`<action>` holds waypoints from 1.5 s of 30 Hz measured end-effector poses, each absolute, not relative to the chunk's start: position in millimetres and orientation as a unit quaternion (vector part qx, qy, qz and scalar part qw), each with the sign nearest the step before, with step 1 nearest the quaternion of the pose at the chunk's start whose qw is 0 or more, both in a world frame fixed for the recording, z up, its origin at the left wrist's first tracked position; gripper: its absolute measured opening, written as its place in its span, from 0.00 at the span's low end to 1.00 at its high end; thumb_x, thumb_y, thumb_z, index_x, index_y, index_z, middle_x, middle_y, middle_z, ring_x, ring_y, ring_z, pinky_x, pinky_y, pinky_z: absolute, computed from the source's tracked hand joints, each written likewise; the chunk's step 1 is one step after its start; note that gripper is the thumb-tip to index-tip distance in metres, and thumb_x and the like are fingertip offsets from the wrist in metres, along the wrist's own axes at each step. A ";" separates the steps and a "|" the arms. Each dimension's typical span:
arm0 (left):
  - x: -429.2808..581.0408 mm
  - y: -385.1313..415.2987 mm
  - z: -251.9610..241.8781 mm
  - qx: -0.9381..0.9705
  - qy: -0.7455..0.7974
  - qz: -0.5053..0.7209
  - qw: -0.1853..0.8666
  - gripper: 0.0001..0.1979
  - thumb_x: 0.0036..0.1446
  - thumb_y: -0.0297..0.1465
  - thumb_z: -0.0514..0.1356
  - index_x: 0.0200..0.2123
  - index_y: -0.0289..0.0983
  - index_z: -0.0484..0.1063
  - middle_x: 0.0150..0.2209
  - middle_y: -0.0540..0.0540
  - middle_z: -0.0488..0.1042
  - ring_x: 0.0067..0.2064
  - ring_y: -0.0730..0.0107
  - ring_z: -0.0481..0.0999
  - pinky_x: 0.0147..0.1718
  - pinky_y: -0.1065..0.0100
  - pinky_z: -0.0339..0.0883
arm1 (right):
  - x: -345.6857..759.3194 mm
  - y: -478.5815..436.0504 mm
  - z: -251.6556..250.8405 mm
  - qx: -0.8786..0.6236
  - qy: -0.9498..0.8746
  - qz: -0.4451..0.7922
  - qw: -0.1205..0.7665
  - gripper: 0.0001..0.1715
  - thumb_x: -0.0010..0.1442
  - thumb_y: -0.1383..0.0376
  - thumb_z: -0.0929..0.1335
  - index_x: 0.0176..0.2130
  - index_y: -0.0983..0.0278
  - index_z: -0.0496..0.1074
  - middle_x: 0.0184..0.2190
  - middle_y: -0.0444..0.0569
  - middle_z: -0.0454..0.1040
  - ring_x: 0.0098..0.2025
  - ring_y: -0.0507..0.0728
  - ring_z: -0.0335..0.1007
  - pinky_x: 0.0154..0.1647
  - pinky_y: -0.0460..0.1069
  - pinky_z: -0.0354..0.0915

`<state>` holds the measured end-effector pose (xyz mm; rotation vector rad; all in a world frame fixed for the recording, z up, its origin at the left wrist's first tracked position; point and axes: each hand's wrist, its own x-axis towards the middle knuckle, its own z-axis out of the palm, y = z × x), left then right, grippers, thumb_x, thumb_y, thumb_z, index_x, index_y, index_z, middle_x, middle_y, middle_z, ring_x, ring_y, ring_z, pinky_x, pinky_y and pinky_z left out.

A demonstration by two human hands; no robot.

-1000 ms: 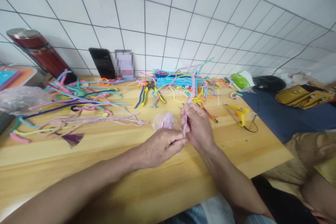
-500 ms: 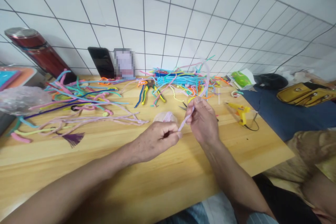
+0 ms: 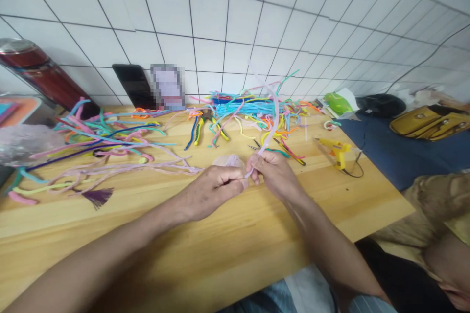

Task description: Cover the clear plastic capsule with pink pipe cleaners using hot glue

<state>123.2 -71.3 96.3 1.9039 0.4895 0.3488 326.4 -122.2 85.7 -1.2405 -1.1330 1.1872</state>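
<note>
A pale lilac pipe cleaner point(image 3: 273, 124) rises from between my hands and curves up and left in front of the tiled wall. My left hand point(image 3: 216, 188) is closed, pinching its lower end between thumb and forefinger. Close beside it, my right hand point(image 3: 271, 171) grips the same strip a little higher, fingertips pressed together. Partly hidden behind my left hand is a round, pale, translucent item point(image 3: 222, 160) with lilac strands on it. Small pliers with dark tips point(image 3: 256, 145) lie just beyond my right hand.
Loose coloured pipe cleaners point(image 3: 110, 137) spread over the wooden table's left, near a red flask point(image 3: 40, 73). A blue bundle point(image 3: 246, 109) and yellow-green pliers point(image 3: 199, 129) lie at the back. A yellow glue gun point(image 3: 338, 151) rests right. Another person's leg point(image 3: 433, 205) is at the far right.
My right hand has moved left and down along the strip, closer to my left hand. The strip's free end has swung left. The view has shifted slightly.
</note>
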 end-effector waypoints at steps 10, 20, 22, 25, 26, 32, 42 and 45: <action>123.1 -80.3 98.4 0.857 0.211 0.197 0.428 0.18 0.73 0.36 0.52 0.28 0.39 0.60 0.26 0.55 0.60 0.28 0.74 0.59 0.31 0.69 0.52 | 333.3 -121.4 86.4 -0.492 -0.440 0.541 0.521 0.35 0.50 0.35 0.80 0.25 0.62 0.76 0.16 0.39 0.69 0.17 0.48 0.60 0.20 0.46 0.57; 123.5 -85.9 78.5 0.882 0.204 0.259 0.338 0.14 0.77 0.33 0.55 0.36 0.40 0.73 0.32 0.50 0.76 0.32 0.69 0.74 0.36 0.68 0.64 | 338.6 -126.3 87.1 -0.475 -0.510 0.536 0.477 0.26 0.59 0.44 0.79 0.30 0.62 0.78 0.25 0.42 0.76 0.26 0.51 0.70 0.30 0.47 0.66; 119.5 -78.3 74.8 0.882 0.200 0.310 0.292 0.14 0.76 0.35 0.56 0.34 0.39 0.71 0.31 0.49 0.74 0.34 0.67 0.73 0.36 0.66 0.66 | 340.2 -123.1 82.2 -0.490 -0.488 0.523 0.498 0.26 0.58 0.43 0.80 0.29 0.62 0.77 0.25 0.42 0.75 0.26 0.51 0.68 0.29 0.47 0.64; 116.0 -60.8 62.9 0.862 0.214 0.392 0.239 0.07 0.74 0.35 0.58 0.46 0.38 0.74 0.48 0.39 0.79 0.54 0.56 0.77 0.57 0.56 0.71 | 343.5 -114.1 73.3 -0.520 -0.464 0.485 0.528 0.26 0.54 0.43 0.81 0.28 0.61 0.78 0.24 0.41 0.74 0.27 0.51 0.66 0.32 0.48 0.62; 116.1 -54.9 57.2 0.858 0.225 0.388 0.249 0.11 0.73 0.35 0.58 0.54 0.38 0.72 0.58 0.35 0.76 0.64 0.52 0.74 0.65 0.50 0.68 | 344.4 -110.5 70.3 -0.529 -0.460 0.470 0.536 0.25 0.53 0.44 0.82 0.29 0.61 0.79 0.25 0.41 0.75 0.29 0.52 0.67 0.34 0.48 0.63; 122.8 -39.9 29.0 0.867 0.230 0.268 0.352 0.35 0.66 0.40 0.67 0.70 0.38 0.60 0.73 0.30 0.62 0.79 0.42 0.56 0.75 0.38 0.58 | 343.7 -94.4 53.7 -0.541 -0.422 0.453 0.569 0.23 0.51 0.44 0.82 0.35 0.59 0.84 0.40 0.47 0.84 0.46 0.59 0.76 0.52 0.53 0.68; 116.7 -54.4 32.4 0.875 0.200 0.231 0.376 0.38 0.68 0.37 0.67 0.76 0.44 0.56 0.74 0.33 0.62 0.78 0.46 0.59 0.75 0.39 0.60 | 341.5 -92.2 42.4 -0.520 -0.368 0.516 0.573 0.26 0.48 0.42 0.83 0.33 0.60 0.83 0.36 0.47 0.83 0.44 0.58 0.76 0.53 0.53 0.68; 108.5 -60.8 34.9 0.872 0.196 0.241 0.379 0.38 0.69 0.36 0.66 0.77 0.45 0.54 0.73 0.35 0.64 0.76 0.48 0.62 0.75 0.41 0.60 | 337.7 -96.9 41.8 -0.521 -0.375 0.523 0.561 0.26 0.49 0.42 0.83 0.35 0.60 0.84 0.36 0.46 0.83 0.43 0.57 0.76 0.53 0.53 0.68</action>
